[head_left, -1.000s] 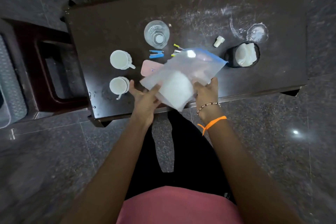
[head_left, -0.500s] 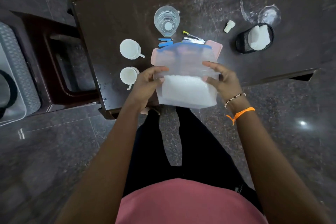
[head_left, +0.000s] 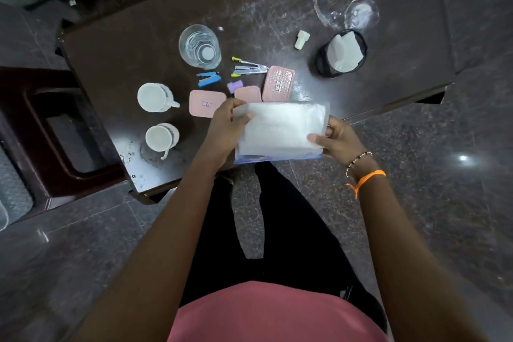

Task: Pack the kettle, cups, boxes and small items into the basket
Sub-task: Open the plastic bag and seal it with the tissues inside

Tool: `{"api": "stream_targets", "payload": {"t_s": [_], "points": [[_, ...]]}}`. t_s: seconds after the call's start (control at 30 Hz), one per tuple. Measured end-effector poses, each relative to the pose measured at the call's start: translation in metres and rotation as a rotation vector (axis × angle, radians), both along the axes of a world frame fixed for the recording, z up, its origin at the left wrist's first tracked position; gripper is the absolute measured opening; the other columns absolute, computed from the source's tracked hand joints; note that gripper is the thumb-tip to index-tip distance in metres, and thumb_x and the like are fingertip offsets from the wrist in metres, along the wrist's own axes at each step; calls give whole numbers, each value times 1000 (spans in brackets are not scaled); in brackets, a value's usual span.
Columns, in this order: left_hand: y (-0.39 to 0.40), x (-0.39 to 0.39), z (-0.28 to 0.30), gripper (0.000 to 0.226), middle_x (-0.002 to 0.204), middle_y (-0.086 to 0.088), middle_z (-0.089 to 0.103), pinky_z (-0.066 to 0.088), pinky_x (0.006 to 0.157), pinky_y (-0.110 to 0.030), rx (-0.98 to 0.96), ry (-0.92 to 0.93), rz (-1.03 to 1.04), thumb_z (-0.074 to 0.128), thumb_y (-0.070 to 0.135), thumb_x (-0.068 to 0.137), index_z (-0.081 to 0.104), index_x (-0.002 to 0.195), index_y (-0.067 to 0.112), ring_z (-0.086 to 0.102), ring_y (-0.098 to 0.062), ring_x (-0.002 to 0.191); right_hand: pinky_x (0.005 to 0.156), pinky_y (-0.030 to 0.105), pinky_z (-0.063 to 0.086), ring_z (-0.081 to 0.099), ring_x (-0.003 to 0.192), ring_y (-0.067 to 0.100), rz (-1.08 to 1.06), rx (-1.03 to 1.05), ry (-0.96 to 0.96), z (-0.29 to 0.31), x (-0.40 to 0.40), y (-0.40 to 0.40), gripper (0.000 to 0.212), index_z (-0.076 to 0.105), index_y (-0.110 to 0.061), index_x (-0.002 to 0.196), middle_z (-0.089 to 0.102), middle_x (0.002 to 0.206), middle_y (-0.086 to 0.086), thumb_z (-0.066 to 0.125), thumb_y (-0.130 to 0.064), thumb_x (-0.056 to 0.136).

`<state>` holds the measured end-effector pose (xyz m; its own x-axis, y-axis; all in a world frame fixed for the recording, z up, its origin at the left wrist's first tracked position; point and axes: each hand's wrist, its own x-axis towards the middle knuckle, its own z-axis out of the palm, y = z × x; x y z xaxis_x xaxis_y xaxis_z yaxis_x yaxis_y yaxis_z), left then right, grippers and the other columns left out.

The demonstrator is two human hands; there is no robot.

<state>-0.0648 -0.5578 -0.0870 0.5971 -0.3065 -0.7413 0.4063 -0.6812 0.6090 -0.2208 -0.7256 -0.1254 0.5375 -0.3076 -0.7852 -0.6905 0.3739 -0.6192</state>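
The clear bag (head_left: 280,130) has been turned over between both hands. One second ago it was tilted, blue zip edge up and to the right; half a second ago it stood upright with the zip edge on top, away from the person. The zip edge now lies at the bottom, nearest the person, at the desk (head_left: 138,44) edge, with the white contents spread flat above it. The left hand (head_left: 226,130) has shifted to a grip on the bag's left end, thumb on top. The right hand (head_left: 337,140) now pinches the right end. The lowered bag uncovers three pink boxes (head_left: 278,83) and a purple item (head_left: 234,86).
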Motion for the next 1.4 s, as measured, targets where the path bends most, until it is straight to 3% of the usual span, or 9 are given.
{"api": "stream_targets", "payload": {"t_s": [0.1, 0.23, 0.33, 0.43, 0.63, 0.77, 0.87, 1.13, 1.4], "points": [[-24, -3, -4, 29, 104, -2, 55, 48, 73, -29, -76, 171, 154, 48, 11, 94, 42, 122, 14, 54, -17, 87, 64, 24, 52, 63, 63, -2, -310, -61, 84, -16, -24, -5, 42, 49, 0, 123, 72, 65, -17, 48, 16, 85], [-45, -4, -12, 25, 98, 3, 57, 45, 68, -17, -17, 166, 90, 44, 16, 95, 47, 120, 15, 57, -7, 75, 57, 30, 50, 55, 77, 19, -710, 23, 284, -45, -45, -9, 37, 47, -3, 125, 58, 99, 8, 47, 7, 89], [-49, -12, -17, 18, 103, -1, 59, 45, 65, -13, -2, 192, -46, 43, 17, 96, 53, 111, 16, 58, -6, 74, 71, 29, 51, 53, 81, 20, -618, 155, 459, -66, -39, -9, 47, 33, -2, 138, 48, 122, 9, 48, -5, 93], [-53, -21, -23, 20, 96, 0, 60, 43, 54, -1, -16, 180, -107, 44, 14, 96, 56, 111, 10, 57, -5, 74, 63, 29, 46, 52, 91, 22, -642, 122, 497, -81, -10, -10, 50, 38, 2, 136, 52, 128, 12, 55, -12, 91], [-58, -30, -30, 15, 93, 0, 60, 40, 50, 2, 2, 219, -140, 45, 15, 95, 57, 105, 13, 57, -6, 72, 70, 32, 39, 58, 101, 25, -220, 44, 654, -93, 7, -24, 78, 37, 4, 136, 50, 130, 13, 61, -47, 82], [-58, -32, -33, 18, 91, 0, 60, 38, 49, 3, 18, 218, -169, 46, 14, 95, 59, 107, 10, 56, -5, 72, 87, 35, 48, 56, 105, 28, -254, -73, 631, -98, 1, -31, 79, 34, 5, 134, 49, 129, 18, 72, -33, 77], [-55, -32, -35, 19, 90, 2, 60, 39, 49, 2, 21, 221, -173, 46, 14, 94, 59, 107, 9, 56, -4, 72, 87, 30, 44, 50, 99, 26, -435, -324, 528, -91, 7, -36, 61, 33, -7, 108, 47, 116, 16, 79, -15, 69], [-47, -29, -35, 11, 92, 4, 61, 44, 56, -7, 34, 233, -153, 47, 19, 94, 57, 99, 20, 59, -4, 74, 103, 37, 37, 41, 123, 37, 56, -633, 627, -68, 21, -63, 33, 58, -4, 117, 32, 138, 18, 59, -16, 86], [-51, -23, -33, 13, 91, 10, 62, 41, 64, -16, 12, 230, -123, 45, 22, 94, 57, 99, 24, 61, -3, 77, 111, 33, 22, 23, 139, 32, 192, -831, 240, -32, 83, -75, 92, 17, -11, 146, 22, 151, 14, 70, -10, 70]]}}
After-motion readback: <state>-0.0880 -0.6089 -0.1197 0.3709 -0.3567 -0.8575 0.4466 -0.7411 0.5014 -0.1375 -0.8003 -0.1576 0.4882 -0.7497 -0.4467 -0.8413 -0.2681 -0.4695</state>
